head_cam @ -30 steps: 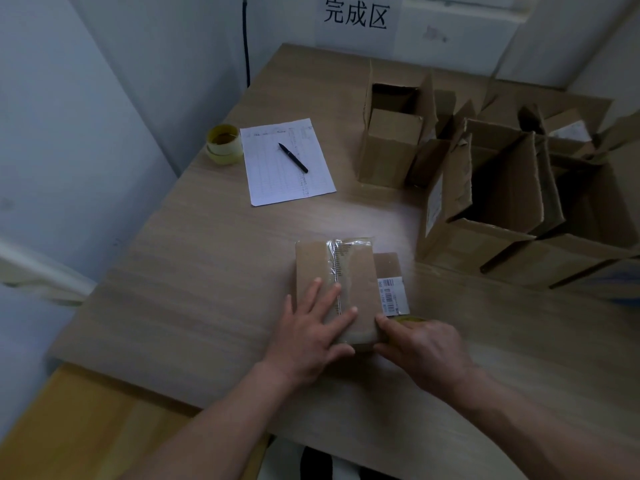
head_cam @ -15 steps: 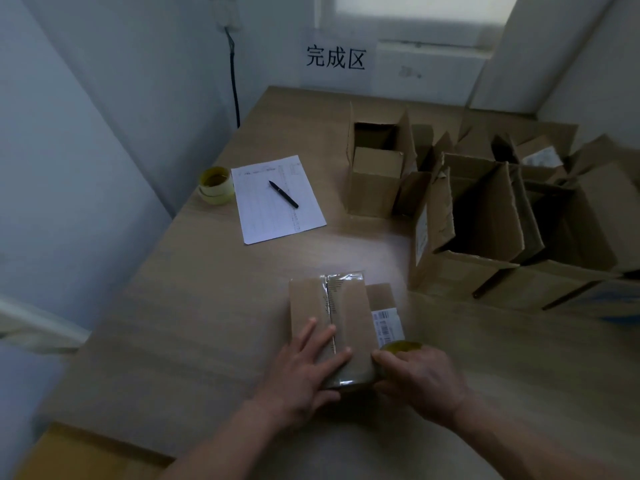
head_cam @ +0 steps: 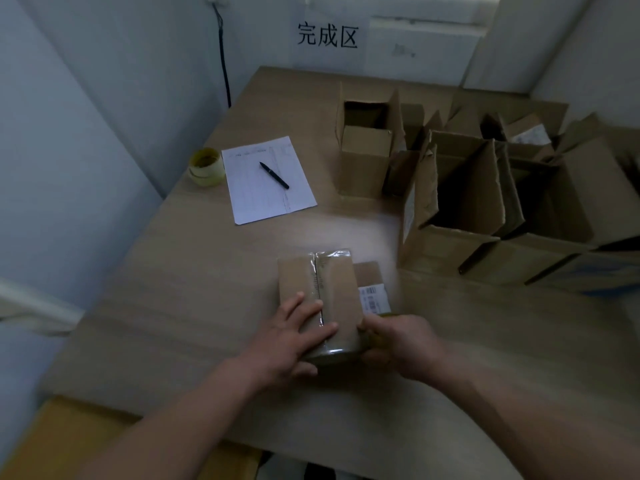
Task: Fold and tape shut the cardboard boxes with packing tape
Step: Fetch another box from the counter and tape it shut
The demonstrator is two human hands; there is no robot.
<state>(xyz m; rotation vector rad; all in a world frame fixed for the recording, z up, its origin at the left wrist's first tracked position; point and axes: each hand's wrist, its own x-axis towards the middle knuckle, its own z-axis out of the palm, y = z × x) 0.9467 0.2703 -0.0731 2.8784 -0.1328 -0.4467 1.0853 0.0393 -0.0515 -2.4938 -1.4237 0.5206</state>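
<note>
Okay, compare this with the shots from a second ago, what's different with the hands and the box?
The right hand, gripping the tape roll, has drawn back to the near end of the small box, pulling tape over that edge. The left hand still presses flat on the box top. The box, the paper and the pen stayed put.

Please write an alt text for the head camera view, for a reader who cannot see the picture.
A person's left hand presses flat on a small brown cardboard box taped along its top seam, while the right hand grips a roll of packing tape at the box's near right corner. Farther back on the wooden table lie a white printed sheet with a black pen and several open cardboard boxes.
</note>
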